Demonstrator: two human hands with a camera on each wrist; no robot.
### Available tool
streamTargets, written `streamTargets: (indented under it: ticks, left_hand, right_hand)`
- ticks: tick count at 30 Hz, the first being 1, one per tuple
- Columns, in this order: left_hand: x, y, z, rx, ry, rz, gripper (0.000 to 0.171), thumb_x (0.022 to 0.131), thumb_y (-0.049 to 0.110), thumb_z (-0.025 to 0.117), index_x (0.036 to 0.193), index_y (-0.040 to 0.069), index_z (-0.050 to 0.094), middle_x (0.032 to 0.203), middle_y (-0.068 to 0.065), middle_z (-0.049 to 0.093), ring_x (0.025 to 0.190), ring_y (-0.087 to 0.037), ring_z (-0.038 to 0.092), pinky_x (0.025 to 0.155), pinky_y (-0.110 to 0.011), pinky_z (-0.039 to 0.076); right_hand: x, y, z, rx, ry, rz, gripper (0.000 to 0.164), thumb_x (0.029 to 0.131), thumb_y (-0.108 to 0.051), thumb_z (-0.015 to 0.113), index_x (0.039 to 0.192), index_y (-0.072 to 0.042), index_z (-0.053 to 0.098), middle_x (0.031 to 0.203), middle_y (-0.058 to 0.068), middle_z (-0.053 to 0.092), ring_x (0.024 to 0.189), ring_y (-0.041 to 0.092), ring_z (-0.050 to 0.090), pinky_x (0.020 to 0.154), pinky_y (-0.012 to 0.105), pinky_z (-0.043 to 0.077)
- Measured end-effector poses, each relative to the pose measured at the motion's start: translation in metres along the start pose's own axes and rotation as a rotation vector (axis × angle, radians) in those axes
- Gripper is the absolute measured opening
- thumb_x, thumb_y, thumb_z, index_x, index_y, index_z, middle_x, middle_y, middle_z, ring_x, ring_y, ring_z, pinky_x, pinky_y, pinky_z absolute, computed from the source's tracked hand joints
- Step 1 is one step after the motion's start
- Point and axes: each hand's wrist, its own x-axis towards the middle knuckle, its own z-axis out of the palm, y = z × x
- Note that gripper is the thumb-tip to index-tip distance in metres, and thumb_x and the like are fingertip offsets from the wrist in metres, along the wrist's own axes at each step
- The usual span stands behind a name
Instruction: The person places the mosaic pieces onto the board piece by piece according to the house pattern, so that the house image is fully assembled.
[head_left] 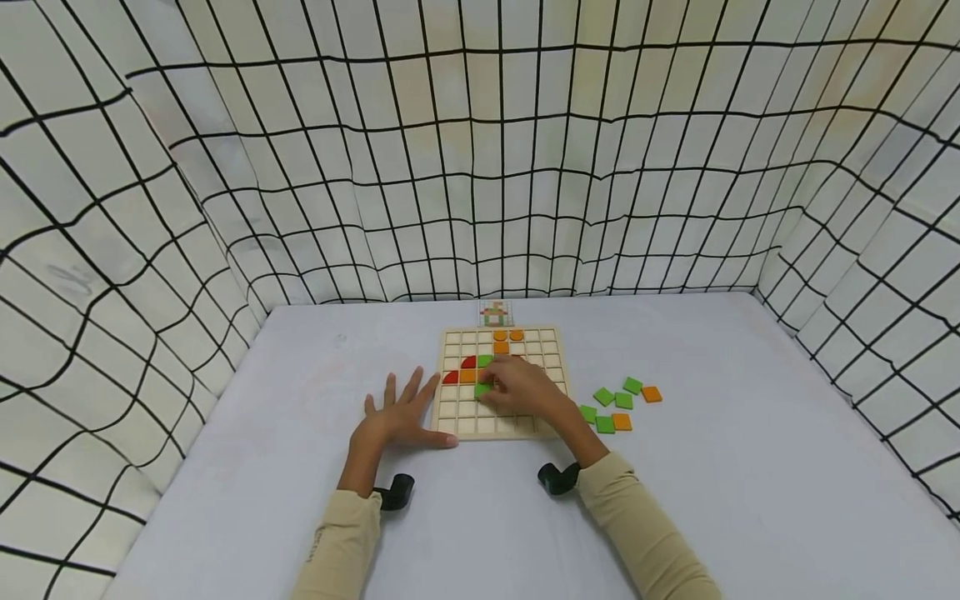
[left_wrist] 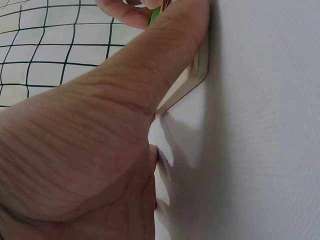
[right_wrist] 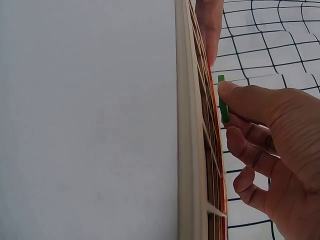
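Note:
A wooden grid board [head_left: 465, 408] lies flat on the white-covered table. My right hand [head_left: 517, 385] is over its middle, pinching a thin green square tile [right_wrist: 223, 100] between thumb and fingertip, just above the board. On the board are two orange round pieces [head_left: 508, 335], an orange square [head_left: 501, 347] below them, red curved pieces [head_left: 468, 362], a green square [head_left: 485, 360] and an orange square [head_left: 467, 377] further down. My right hand hides part of these rows. My left hand [head_left: 401, 418] rests at the board's left edge, fingers spread, thumb along the near left corner.
Several loose green tiles [head_left: 604, 397] and orange tiles [head_left: 652, 394] lie right of the board. A small picture card [head_left: 496, 313] with a coloured pattern sits behind the board. White walls with a black grid [head_left: 517, 167] surround the table at the back and sides.

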Motion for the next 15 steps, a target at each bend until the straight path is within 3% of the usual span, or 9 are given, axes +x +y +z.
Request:
streamTargets:
  ticks: [9,15]
  left_hand:
    - [0.0045,-0.0018,0.0020,0.008,-0.013,-0.008,0.117,0.071,0.072,0.070,0.159,0.025,0.009,0.166,-0.008,-0.006,0.148,-0.046,-0.016,0.110,-0.074,-0.004]
    - [0.0022,-0.0020,0.0013,-0.015,-0.002,0.005,0.115,0.071,0.069,0.072,0.158,0.021,0.013,0.166,-0.012,-0.003,0.147,-0.049,-0.014,0.108,-0.077,-0.003]
  right_hand:
    - [0.0058,-0.0039,0.0058,-0.011,0.031,-0.006,0.030,0.089,-0.037,0.071,0.110,-0.016,0.071,0.103,-0.005,0.064,0.086,0.008,0.057,0.076,0.024,0.050]
    - [0.0085,-0.0089,0.0067,0.030,0.024,-0.002,0.028,0.089,-0.036,0.071,0.109,-0.016,0.072,0.101,-0.005,0.064,0.087,0.008,0.057,0.076,0.023,0.050]
